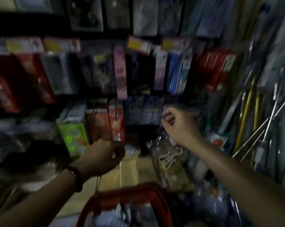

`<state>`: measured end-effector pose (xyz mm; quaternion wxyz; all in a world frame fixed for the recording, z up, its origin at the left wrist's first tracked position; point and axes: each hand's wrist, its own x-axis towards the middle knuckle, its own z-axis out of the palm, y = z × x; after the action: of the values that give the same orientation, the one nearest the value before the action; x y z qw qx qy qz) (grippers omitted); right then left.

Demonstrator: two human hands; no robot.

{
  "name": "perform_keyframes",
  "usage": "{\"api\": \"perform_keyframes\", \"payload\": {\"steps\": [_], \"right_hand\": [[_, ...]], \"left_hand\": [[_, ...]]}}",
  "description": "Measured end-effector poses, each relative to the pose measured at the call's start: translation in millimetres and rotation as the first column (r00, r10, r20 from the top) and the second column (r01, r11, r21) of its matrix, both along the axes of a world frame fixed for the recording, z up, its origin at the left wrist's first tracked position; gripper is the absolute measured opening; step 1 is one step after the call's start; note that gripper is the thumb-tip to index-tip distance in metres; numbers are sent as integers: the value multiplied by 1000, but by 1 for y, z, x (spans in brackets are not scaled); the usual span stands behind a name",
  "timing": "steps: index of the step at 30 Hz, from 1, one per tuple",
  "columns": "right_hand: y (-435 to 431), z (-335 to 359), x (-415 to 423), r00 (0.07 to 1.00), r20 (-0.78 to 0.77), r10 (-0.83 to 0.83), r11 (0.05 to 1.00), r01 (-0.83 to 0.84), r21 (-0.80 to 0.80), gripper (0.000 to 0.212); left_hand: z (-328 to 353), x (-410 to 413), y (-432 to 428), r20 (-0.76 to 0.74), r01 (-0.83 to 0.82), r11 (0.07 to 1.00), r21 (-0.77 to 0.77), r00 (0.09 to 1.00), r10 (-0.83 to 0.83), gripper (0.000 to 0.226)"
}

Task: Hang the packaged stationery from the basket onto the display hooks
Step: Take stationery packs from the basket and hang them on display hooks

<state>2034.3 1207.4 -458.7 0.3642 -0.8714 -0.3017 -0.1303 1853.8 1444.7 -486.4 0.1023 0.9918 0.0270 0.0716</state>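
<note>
**Right hand up at the display, basket stock low and near**

The packaged stationery waiting to be hung lies in the red basket [127,192] at the near edge of the view, between the two forearms and below both hands. The packets in it are too blurred to tell apart.

The right hand [174,123] is raised to the far right, just beside a row of blue packs [143,110] hanging on the display. Its fingers are curled with the thumb against them. A clear packet [166,153] sits directly below it, long axis running roughly up and down. Blur hides whether the grip is clamped on the packet's top edge or closed on nothing.

The left hand [104,155] is lower and nearer the basket. Its grip is pinched on thin dark cords [112,115], which run up towards the display and trail down towards the basket rim.

The hooks themselves cannot be made out. As a judgement, the hanging move belongs to the right hand, since it is already at the row. Any fresh pick from the basket is a shorter reach for the left, down and towards the near side.
</note>
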Motion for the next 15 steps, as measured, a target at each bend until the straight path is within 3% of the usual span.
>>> {"api": "perform_keyframes", "payload": {"steps": [6, 10, 15], "right_hand": [[36, -184, -79, 914, -393, 103, 965, -188, -185, 7], [46, -296, -115, 805, -591, 47, 926, -257, -276, 4], [59, -403, -161, 657, -747, -103, 934, -195, -300, 12]], "left_hand": [[-150, -68, 28, -303, -208, 964, -166, 941, 151, 13], [-237, -93, 39, -427, -312, 918, -246, 885, 186, 17], [-328, -105, 48, -546, -437, 851, -292, 807, 227, 21]]}}
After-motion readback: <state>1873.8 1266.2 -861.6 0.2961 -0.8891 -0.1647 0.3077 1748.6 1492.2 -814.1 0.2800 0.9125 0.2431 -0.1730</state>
